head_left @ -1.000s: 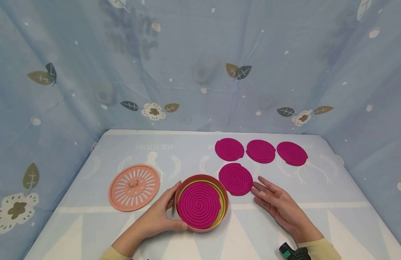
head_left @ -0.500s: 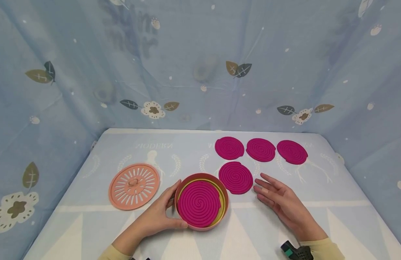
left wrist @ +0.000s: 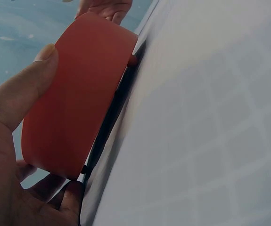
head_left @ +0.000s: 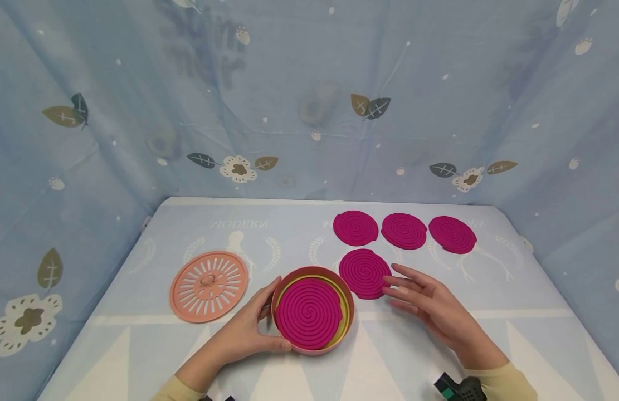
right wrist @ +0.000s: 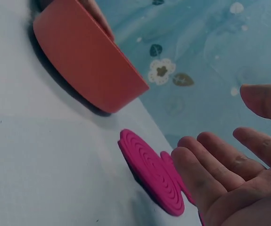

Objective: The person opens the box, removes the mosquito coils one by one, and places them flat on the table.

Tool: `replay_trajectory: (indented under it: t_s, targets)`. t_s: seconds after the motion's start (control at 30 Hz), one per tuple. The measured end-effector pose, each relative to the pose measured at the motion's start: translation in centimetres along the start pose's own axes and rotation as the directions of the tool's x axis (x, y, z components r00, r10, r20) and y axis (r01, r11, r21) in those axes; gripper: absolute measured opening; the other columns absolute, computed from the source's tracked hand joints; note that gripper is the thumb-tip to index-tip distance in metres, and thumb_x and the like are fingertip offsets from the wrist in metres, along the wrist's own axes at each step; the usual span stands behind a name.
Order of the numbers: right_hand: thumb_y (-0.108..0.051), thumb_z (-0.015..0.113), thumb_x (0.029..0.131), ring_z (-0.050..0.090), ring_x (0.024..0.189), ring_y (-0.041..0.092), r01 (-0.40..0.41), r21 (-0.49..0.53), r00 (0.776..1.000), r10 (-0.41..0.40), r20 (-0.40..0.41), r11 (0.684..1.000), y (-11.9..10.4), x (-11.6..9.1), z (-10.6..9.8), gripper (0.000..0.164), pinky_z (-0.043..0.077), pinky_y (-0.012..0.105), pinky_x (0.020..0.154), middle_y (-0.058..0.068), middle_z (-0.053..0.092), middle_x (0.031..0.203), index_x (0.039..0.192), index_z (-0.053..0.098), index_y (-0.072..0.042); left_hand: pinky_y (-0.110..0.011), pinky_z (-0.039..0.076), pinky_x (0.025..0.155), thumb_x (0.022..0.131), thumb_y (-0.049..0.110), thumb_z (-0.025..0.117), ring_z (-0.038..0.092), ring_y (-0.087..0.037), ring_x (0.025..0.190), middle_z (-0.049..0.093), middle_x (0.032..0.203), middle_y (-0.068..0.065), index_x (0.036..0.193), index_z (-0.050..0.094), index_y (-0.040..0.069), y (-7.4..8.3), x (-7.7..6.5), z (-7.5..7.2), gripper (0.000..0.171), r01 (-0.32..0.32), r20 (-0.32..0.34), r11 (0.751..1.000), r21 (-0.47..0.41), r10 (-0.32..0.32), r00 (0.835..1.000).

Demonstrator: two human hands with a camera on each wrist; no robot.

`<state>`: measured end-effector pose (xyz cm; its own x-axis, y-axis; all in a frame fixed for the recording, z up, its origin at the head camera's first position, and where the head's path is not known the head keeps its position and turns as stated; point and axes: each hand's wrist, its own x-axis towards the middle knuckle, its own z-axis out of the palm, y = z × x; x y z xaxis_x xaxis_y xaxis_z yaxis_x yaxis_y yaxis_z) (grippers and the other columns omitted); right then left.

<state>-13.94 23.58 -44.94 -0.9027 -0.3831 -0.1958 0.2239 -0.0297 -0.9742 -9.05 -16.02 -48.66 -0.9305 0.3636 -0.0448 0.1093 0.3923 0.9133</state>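
Note:
In the head view my left hand [head_left: 246, 332] grips the side of a round pink mosquito coil box [head_left: 314, 271]. Thumb and fingers lie around its outer wall; the box's red-orange side [left wrist: 78, 89] fills much of the left wrist view. Inside, a magenta mosquito coil [head_left: 309, 313] lies flat over a yellow inner ring. My right hand [head_left: 434, 306] holds nothing, its fingers loosely extended. Its fingertips overlap the right edge of a second coil [head_left: 363, 274] on the table; in the right wrist view that hand [right wrist: 239, 174] appears above the coils.
Along the back lie three more magenta coils: the left coil [head_left: 355, 228], the middle coil [head_left: 403, 231] and the right coil [head_left: 452, 234]. A slotted orange-pink lid [head_left: 207, 280] lies left of the box. A patterned blue curtain [head_left: 309, 111] encloses the table.
My right hand drew slightly right, then came back left so its fingertips overlap the coil's edge. The left hand and the box stay put.

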Motion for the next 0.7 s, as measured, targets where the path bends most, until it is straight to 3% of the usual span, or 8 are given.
replay_trajectory:
  t_s: [0.4, 0.7]
  targets:
    - [-0.012, 0.056, 0.102, 0.053, 0.125, 0.038, 0.055, -0.071, 0.988, -0.044, 0.150, 0.996, -1.9, 1.4, 1.6, 0.055, 0.053, 0.043, 0.098, 0.028, 0.041, 0.147, 0.153, 0.036, -0.009, -0.029, 0.036, 0.112, 0.065, 0.045, 0.092, 0.041, -0.010, 0.136, 0.025, 0.158, 0.007, 0.160, 0.018, 0.022, 0.2, -0.1, -0.1, 0.123, -0.001, -0.002, 1.000, -0.001, 0.001, 1.000]
    - [-0.015, 0.061, 0.099, 0.055, 0.125, 0.030, 0.042, -0.086, 0.982, -0.025, 0.188, 0.995, -2.7, 2.4, 3.8, 0.061, 0.051, 0.041, 0.100, 0.020, 0.049, 0.143, 0.153, 0.035, -0.006, -0.029, 0.036, 0.113, 0.065, 0.044, 0.092, 0.041, -0.009, 0.135, 0.026, 0.157, 0.006, 0.160, 0.018, 0.021, 0.0, 0.0, 0.0, 0.123, -0.010, 0.000, 1.000, -0.011, 0.010, 1.000]
